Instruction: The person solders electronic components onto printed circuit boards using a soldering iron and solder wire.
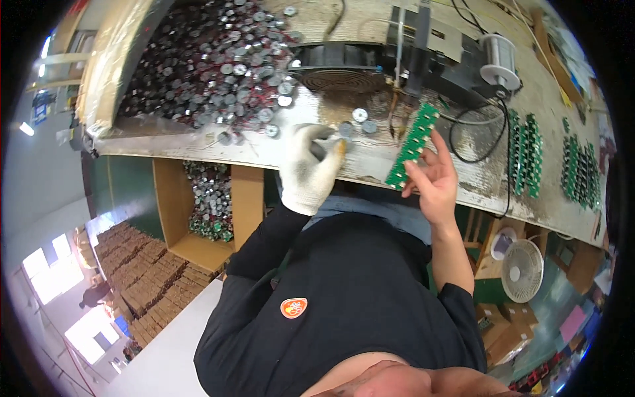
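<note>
My left hand, in a white glove with a yellowed fingertip, is over the bench's front edge. Its thumb and fingers curl together in a pinch; what lies between the tips is too small to make out. Right beside those tips are small round silver motors, a few of them loose on the bench. My bare right hand grips a long green circuit board by its lower part, thumb on top. The board is tilted, its upper end pointing away from me, with small light parts along it.
A heap of silver motors with red wires fills the back left. Behind my hands are a black fan, a soldering device and a solder wire spool. Green board strips lie right. A cardboard box stands below left.
</note>
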A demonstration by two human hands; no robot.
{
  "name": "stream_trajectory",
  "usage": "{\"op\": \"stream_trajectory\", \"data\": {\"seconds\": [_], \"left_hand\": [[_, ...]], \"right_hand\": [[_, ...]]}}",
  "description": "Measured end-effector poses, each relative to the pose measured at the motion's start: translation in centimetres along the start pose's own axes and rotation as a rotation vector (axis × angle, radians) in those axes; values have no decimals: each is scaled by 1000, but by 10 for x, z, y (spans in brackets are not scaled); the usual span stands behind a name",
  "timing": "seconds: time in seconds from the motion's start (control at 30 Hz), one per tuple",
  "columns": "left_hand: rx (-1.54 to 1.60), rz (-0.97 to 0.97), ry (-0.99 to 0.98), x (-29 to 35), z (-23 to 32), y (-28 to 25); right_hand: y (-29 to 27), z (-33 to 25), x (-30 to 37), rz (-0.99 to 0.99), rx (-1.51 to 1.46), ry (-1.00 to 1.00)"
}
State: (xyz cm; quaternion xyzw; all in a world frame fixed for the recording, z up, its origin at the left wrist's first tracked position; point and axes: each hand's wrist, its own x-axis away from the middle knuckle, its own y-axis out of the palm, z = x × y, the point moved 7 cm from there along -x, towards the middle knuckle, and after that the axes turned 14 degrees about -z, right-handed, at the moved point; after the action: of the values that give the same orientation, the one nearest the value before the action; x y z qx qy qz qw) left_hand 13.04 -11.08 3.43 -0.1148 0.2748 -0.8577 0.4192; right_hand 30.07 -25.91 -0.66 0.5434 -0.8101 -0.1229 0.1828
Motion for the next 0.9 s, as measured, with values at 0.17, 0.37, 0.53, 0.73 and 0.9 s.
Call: {"op": "stream_trajectory", "data": {"seconds": [0.17,0.37,0.53,0.73,0.9], "left_hand": [[-556,250,-41,7,-36,-60],[-603,30,-118,-9,-44,-59],[-214,-56,-132,0,-42,-48],[86,82,-60,-2,-30,-44],[426,85,-49,-5,-31,-38]], "right_hand": [[6,0,-4,-60,48,-28],[8,-1,-7,-47,83,0],[8,1,-6,-46,68,-30],[8,3,-5,-46,109,-38],[6,5,-4,-54,91,-34]]}}
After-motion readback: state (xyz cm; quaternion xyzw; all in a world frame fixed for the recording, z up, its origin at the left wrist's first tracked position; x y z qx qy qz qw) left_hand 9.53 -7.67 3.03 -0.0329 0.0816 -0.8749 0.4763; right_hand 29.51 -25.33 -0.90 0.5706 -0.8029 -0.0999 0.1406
